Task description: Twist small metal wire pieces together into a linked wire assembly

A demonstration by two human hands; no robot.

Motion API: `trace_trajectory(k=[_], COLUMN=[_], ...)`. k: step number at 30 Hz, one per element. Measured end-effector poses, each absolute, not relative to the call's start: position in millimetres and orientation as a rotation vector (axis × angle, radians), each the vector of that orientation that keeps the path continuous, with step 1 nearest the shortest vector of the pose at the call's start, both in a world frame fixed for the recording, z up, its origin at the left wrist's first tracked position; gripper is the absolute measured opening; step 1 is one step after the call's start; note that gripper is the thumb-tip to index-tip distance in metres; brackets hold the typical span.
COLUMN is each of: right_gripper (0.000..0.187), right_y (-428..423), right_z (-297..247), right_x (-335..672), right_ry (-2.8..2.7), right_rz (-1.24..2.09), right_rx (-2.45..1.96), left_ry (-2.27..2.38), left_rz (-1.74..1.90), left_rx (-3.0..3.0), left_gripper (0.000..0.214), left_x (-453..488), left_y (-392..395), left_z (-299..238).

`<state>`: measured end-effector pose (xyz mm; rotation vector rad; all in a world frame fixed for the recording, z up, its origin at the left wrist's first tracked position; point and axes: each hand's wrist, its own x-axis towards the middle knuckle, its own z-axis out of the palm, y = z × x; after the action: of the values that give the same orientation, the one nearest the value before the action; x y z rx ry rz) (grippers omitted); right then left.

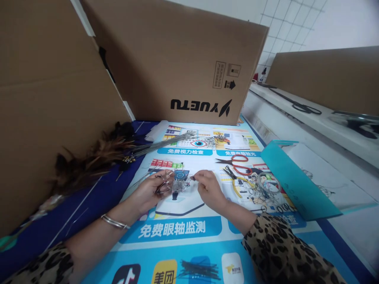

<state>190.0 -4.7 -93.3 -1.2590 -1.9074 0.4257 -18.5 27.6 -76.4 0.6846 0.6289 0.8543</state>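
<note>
My left hand point(149, 192) is closed around a tangled wire piece with clear, shiny bits point(180, 184), its dark loops sticking out between the fingers. Just right of it, my right hand point(211, 192) pinches a small dark thing point(193, 178) between thumb and forefinger; its kind is too small to make out. Beyond the right hand lie red-handled scissors point(241, 159), blades parted, and yellow-handled pliers point(237, 184). A heap of fine wire and clear bits point(262, 193) spreads beside the pliers, with a round clear ring point(275, 182) on it.
Cardboard panels point(177, 59) stand behind and left. Brown feathers point(85, 165) and a bundle of thin wires point(168, 141) lie to the left and back. A teal box point(296, 185) sits at right. Short dark wires point(199, 270) lie in front. Black scissors point(302, 106) rest on a ledge.
</note>
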Motion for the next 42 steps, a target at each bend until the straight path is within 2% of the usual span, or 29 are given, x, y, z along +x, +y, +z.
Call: trace_trajectory(k=[5, 10, 16, 20, 23, 27, 34, 38, 42], right_gripper=[0.038, 0.034, 0.037, 0.048, 0.044, 0.033, 0.016, 0.023, 0.03], right_y=[-7.9, -22.2, -38.1, -44.1, -47.5, -46.3, -29.3, -22.8, -19.2], right_z=[-91.4, -87.8, -79.7, -75.6, -73.3, -71.6, -76.3, -83.6, -88.0], right_x=[188.9, 183.3, 169.3, 162.9, 159.8, 162.5, 174.2, 174.3, 173.7], right_ry=[-1.966, -2.112, -2.386, -2.501, -2.54, -2.312, -1.599, -1.464, -1.366], right_rz=[0.369, 0.303, 0.182, 0.095, 0.074, 0.25, 0.741, 1.017, 1.157], right_rx=[-1.322, -1.219, -1.072, -0.956, -0.926, -0.953, -1.273, -1.233, -1.152], left_ry=[0.62, 0.614, 0.608, 0.617, 0.621, 0.631, 0.617, 0.588, 0.569], left_rz=[0.888, 0.955, 0.979, 1.005, 1.024, 1.056, 1.012, 0.945, 0.882], left_rx=[0.66, 0.64, 0.653, 0.686, 0.723, 0.776, 0.872, 0.907, 0.95], left_gripper=[0.001, 0.007, 0.008, 0.009, 0.01, 0.009, 0.013, 0.013, 0.012], left_x=[-17.9, -16.1, -14.5, -13.5, -11.4, -7.2, -3.5, -4.2, -5.0], left_y=[27.5, 27.4, 27.0, 25.3, 22.1, 15.6, 12.1, 13.2, 12.3], left_z=[-77.0, -79.0, -80.1, -80.0, -78.2, -75.2, -78.7, -79.4, -75.7])
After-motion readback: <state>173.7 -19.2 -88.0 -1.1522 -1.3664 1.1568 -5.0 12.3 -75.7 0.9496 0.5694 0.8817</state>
